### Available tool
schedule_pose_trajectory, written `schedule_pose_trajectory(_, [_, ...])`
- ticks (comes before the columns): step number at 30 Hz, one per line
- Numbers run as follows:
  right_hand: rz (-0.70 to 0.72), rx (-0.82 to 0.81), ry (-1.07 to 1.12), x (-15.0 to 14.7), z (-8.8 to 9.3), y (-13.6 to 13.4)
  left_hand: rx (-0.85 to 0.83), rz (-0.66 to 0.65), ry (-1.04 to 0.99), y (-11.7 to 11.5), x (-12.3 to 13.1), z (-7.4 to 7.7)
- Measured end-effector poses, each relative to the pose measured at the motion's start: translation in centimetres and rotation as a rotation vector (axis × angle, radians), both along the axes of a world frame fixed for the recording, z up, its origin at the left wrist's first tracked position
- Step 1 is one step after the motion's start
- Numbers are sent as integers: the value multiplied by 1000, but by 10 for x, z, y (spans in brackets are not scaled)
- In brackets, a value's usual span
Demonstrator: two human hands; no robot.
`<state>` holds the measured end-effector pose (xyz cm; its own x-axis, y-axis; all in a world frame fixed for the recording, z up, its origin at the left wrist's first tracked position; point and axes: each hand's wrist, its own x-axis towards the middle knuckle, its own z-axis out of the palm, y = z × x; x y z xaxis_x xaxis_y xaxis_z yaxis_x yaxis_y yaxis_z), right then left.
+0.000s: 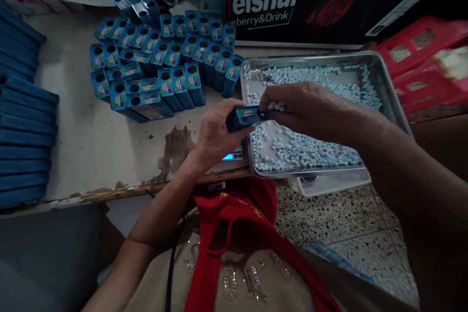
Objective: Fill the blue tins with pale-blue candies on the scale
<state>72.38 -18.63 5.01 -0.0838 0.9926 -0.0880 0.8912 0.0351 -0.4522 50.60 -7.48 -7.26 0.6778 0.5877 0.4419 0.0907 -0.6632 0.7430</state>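
Observation:
My left hand (215, 134) is closed around a small blue tin (245, 116), holding it level over the near left corner of a metal tray (383, 83). My right hand (303, 107) is cupped and pinched at the tin's round opening, with a few pale blue and white candies (277, 106) in its fingers. The tray holds a spread of many more such candies (292, 148).
Several filled blue tins (164, 66) lie grouped on the worn white table (80, 141). Stacks of flat blue lids or boxes (22, 146) line the left edge. A black cardboard box (321, 7) stands behind the tray, red crates (427, 66) to the right. A scale display (232, 157) glows under my left hand.

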Motion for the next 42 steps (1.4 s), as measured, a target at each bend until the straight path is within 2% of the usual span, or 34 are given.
schedule_pose_trajectory(6, [-81,-9,-35,19,10,-19,-34,-99,-1,-9,28,2])
schedule_pose_trajectory(10, [-146,-29,4,26,9,-27,-101,-117,-37,-16,44,-9])
schedule_pose_trajectory(14, [-267,-28,177,30,-1,-31,-189,-154,-133,-22,51,-22])
schedule_pose_trajectory(16, [-378,8,360,32,-10,-33,-256,-158,-148,-22,50,-26])
schedule_pose_trajectory(18, [-513,26,637,36,-23,-37,-337,-156,-153,-21,43,-29])
schedule_pose_trajectory(22, [-842,29,1155,44,-59,-47,-426,-99,-166,-10,13,-33])
schedule_pose_trajectory(24, [-1018,20,1245,48,-79,-54,-422,-55,-158,-2,-7,-35])
schedule_pose_trajectory(26, [-1131,-11,1222,50,-94,-63,-426,-13,-146,4,-25,-39])
schedule_pose_trajectory(28, [-1097,-113,1146,51,-103,-72,-436,13,-141,9,-39,-46])
schedule_pose_trajectory(31, [-892,-298,1022,48,-105,-82,-430,9,-118,10,-48,-57])
schedule_pose_trajectory(35, [-800,-315,837,39,-104,-81,-344,-10,-37,10,-53,-62])
schedule_pose_trajectory(38, [-730,-336,742,34,-106,-73,-241,-35,-24,13,-58,-50])
schedule_pose_trajectory(42, [-634,-353,649,31,-103,-64,12,-80,-7,19,-54,-24])
